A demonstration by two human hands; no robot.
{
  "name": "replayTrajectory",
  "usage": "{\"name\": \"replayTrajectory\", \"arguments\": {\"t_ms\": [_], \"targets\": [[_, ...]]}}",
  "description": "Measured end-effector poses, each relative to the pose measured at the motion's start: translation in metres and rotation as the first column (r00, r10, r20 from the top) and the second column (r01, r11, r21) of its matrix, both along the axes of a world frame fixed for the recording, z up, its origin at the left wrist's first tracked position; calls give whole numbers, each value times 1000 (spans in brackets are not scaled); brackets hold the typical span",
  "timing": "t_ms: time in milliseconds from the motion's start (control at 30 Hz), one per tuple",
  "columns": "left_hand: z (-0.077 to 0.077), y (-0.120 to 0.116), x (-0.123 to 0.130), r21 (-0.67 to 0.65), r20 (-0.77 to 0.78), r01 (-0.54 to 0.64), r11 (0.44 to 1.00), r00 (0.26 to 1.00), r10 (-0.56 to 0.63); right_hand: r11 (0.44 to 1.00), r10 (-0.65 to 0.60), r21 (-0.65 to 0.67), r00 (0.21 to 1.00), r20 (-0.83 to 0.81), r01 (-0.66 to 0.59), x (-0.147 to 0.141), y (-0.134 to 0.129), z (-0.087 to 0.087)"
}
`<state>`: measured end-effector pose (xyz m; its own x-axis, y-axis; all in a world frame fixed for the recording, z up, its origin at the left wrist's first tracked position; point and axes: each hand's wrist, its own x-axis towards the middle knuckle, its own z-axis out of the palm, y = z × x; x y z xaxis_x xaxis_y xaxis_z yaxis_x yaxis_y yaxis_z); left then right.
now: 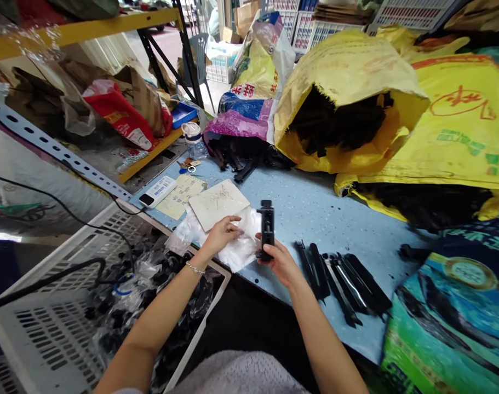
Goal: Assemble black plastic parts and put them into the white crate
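My right hand (280, 261) is wrapped round the lower end of a black plastic part (267, 221), a long narrow piece with a recessed middle, held upright above the table edge. To its left, my left hand (223, 236) reaches over a pile of clear plastic bags (236, 254). Its fingers are stretched out and slightly bent, close to or touching the top bags; the exact contact is unclear. A beige card (218, 203) lies partly on these bags. Right of my right hand, several long black strips (342, 282) lie side by side on the blue table (310, 210).
A white crate (56, 320) with black parts in plastic bags stands at the left, below the table. Yellow sacks (356, 65) full of black parts line the back. A phone (158, 191), a note (181, 195), keys (187, 165) and a bottle (194, 140) lie or stand at the back left.
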<state>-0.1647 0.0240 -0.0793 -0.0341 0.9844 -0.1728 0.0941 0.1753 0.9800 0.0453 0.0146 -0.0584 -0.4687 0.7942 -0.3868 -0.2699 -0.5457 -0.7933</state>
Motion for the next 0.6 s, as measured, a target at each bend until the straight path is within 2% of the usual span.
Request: {"name": "replayTrajectory", "arguments": {"t_ms": [100, 167, 233, 300, 400, 467, 600], "targets": [[-1, -4, 7, 49, -23, -87, 995, 996, 88, 998, 60, 19, 997, -52, -59, -12, 12, -3], [1, -6, 4, 115, -18, -139, 983, 990, 142, 1000, 5, -6, 999, -33, -5, -12, 17, -5], [4, -7, -3, 165, 11, -135, 977, 991, 135, 997, -67, -43, 998, -12, 67, -6, 18, -6], [5, -7, -5, 173, 8, -112, 979, 994, 112, 994, -85, -68, 996, -42, 82, 0, 16, -6], [3, -6, 5, 128, -64, -69, 989, 995, 78, 996, 15, -85, 990, -137, -27, -1, 14, -5], [3, -6, 10, 116, -78, -68, 991, 994, 77, 991, 51, -116, 988, -145, -69, -3, 15, -8], [7, -7, 5, 130, 32, -129, 983, 991, 126, 972, -68, -231, 990, -122, 38, 0, 17, -14]]}}
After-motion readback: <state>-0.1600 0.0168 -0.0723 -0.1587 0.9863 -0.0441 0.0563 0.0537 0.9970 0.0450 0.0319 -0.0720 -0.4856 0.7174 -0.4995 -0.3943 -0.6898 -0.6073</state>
